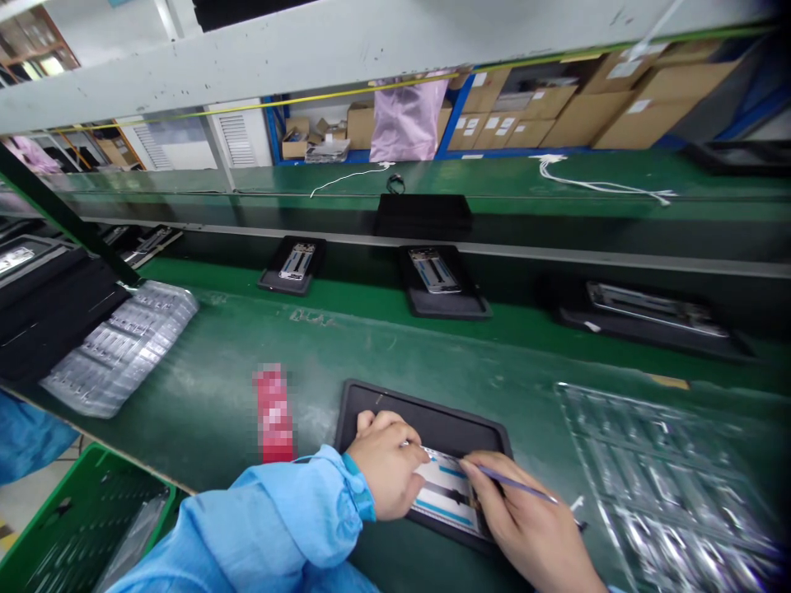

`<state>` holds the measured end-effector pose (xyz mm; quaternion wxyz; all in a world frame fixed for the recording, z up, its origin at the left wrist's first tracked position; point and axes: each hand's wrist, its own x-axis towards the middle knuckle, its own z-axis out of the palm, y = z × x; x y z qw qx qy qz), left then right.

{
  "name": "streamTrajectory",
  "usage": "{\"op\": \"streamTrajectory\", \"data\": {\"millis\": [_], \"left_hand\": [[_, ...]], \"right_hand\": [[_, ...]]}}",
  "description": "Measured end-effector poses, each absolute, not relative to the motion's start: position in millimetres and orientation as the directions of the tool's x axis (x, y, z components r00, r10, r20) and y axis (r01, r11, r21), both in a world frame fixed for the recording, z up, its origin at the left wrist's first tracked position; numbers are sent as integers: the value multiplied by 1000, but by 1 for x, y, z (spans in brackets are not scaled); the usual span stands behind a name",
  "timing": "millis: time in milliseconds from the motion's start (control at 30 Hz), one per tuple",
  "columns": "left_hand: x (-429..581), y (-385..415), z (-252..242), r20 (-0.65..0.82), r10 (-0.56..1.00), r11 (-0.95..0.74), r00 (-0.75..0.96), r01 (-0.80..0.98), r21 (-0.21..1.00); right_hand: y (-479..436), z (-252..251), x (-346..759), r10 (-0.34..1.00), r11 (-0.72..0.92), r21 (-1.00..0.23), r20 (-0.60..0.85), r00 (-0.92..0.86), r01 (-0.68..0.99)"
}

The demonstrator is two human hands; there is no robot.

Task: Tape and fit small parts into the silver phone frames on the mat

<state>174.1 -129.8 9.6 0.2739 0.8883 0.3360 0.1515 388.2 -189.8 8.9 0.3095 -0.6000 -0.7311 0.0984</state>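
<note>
Two hands in the head view, both on the job at bottom centre: the left hand (pixel 389 465) sits over the left end of a flat white panel (pixel 442 498) with blue strips, fingers bent, and I can't tell if they're actually gripping anything. The right hand (pixel 531 523) has thumb and fingers pinched round a thin purple tool (pixel 519 484) at the panel's right end. The panel lies in a black tray (pixel 420 399), and the hands block both its ends, so no clue what's under there.

Around it: a pixelated red thing (pixel 275 412) left of the tray, a clear plastic tray (pixel 673 478) lower right, another clear sheet of pockets (pixel 127 346) at mid left, and a green crate (pixel 62 527) in the lower left corner. Further back, three loaded dark trays (pixel 448 309) across the middle, plus a black box (pixel 423 216). A big grey beam (pixel 371 37) cuts across the top, hiding part of the background
</note>
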Motion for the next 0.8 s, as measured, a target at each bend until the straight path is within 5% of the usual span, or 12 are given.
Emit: {"op": "streamTrajectory", "data": {"millis": [400,633,800], "left_hand": [[174,-129,10,81,671,-629,737,509,587],[161,-141,16,213,711,-653,670,517,553],[131,-161,-6,216,697,-683,684,542,489]], "right_hand": [[-189,10,382,918,306,-513,381,-107,802],[-182,40,405,938,124,-559,334,86,820],[-75,56,484,919,95,-408,386,77,908]]}}
